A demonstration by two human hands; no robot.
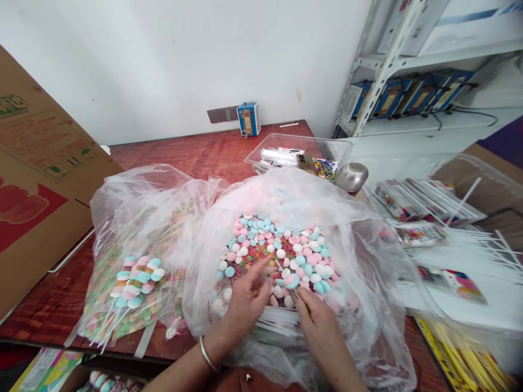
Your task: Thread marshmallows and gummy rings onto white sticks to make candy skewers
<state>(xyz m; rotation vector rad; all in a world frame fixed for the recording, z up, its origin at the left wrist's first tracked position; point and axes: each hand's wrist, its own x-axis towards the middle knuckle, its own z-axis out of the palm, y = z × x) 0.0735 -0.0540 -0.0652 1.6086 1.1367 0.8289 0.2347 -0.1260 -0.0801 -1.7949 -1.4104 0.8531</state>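
Observation:
My right hand (316, 313) pinches a thin white stick that carries a pink and blue marshmallow (292, 281). To its left my left hand (250, 292) hovers over the candy with fingers apart; I see nothing held in it. Beneath both hands, pink, blue and white marshmallows (314, 258) and small colourful ring-shaped pieces (255, 254) lie in an open clear plastic bag (359, 305). A bundle of white sticks (278, 321) lies at the near side, below my hands. Farther left, several finished marshmallow skewers (137, 280) rest on another plastic bag (163, 185).
A clear tub (261, 144) with packets and a metal bowl (351, 177) stand behind the bag. At right, a large clear bin (453, 305) holds white sticks and packets. A cardboard box (41, 163) stands left. A blue box (248, 118) is by the wall.

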